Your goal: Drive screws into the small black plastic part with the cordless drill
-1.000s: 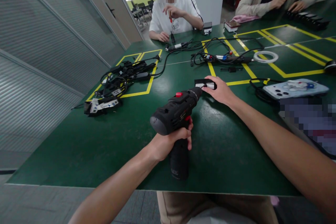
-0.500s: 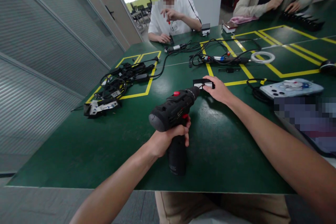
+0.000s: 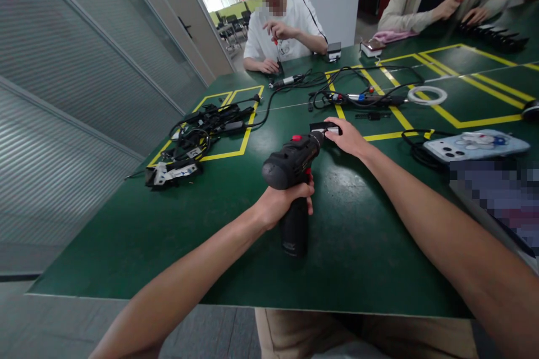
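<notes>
A black cordless drill [image 3: 290, 164] with red switches is gripped at its handle by my left hand [image 3: 283, 205]. Its chuck points forward, toward a small black-and-white box [image 3: 319, 127] on the green table [image 3: 236, 224]. My right hand [image 3: 346, 137] holds that box from its right side, fingers curled over the top and edge. The drill's front end overlaps the box from this view, so I cannot tell whether the bit touches it.
Tangled black cables [image 3: 210, 123] and a torn black-and-white packet [image 3: 173, 173] lie left. Beyond are an electric screwdriver [image 3: 357, 98], a white ring [image 3: 427, 95] and yellow tape lines. A phone [image 3: 475, 145] lies right. Two people sit across; one holds a red-handled screwdriver [image 3: 277, 45].
My left hand has pushed the drill forward, closer to the box. My right hand stays on the box. The whole view has shifted slightly.
</notes>
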`<state>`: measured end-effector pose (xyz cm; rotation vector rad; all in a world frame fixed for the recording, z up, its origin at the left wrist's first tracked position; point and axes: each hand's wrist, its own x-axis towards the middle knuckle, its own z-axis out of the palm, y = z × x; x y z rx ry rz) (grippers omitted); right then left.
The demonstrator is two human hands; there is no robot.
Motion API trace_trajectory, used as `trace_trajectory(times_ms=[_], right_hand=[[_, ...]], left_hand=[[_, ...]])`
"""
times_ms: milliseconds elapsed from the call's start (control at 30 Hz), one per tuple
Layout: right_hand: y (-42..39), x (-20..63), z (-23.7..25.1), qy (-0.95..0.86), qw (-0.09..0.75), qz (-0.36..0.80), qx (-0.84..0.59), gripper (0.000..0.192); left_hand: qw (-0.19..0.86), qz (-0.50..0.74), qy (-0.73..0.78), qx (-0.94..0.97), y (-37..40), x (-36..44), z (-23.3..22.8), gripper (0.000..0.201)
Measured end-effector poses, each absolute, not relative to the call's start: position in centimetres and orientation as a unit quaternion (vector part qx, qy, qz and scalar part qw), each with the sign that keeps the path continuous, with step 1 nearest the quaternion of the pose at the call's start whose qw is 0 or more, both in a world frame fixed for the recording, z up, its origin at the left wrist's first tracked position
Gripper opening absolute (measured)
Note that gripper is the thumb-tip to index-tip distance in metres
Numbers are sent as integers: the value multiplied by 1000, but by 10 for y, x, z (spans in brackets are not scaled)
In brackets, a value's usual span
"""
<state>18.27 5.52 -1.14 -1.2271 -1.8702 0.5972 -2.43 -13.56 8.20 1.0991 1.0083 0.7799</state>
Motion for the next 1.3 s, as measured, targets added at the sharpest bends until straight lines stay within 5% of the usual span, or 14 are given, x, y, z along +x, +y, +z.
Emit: trace_trajectory(times_ms=[1300], right_hand=[[65, 192, -15, -747, 413, 169, -494, 41]], left_hand=[[667, 365, 429, 488, -119, -19, 75, 23]])
